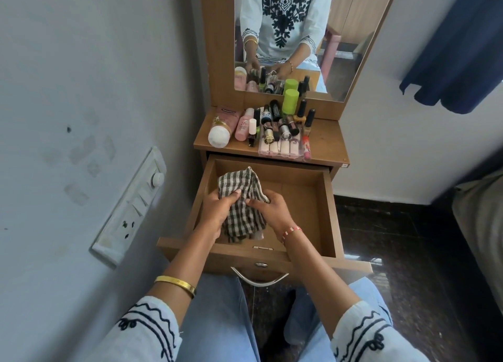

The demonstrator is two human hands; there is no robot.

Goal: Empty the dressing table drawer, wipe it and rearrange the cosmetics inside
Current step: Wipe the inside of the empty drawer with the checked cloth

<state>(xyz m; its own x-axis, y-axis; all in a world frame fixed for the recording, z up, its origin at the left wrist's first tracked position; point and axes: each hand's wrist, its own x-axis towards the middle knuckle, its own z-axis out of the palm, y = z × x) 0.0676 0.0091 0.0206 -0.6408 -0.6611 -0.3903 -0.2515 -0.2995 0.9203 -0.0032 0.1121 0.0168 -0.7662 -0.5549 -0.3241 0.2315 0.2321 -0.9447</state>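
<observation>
The wooden drawer (302, 198) of the dressing table is pulled out, and its brown floor holds only a cloth. Both hands hold that checked black-and-white cloth (239, 214) inside the drawer. My left hand (217, 209) grips its left side with the thumb on top. My right hand (269, 209) pinches its right side. The cosmetics (269, 127) stand and lie crowded on the table top (326, 143): pink tubes, nail polish bottles, a green-capped bottle (290, 101) and a clear organiser tray (280, 148).
A mirror (288, 34) rises behind the cosmetics. A wall with a switchboard (130, 209) is close on the left. The drawer's metal handle (258, 278) is near my knees. A dark tiled floor and a blue curtain (457, 48) lie to the right.
</observation>
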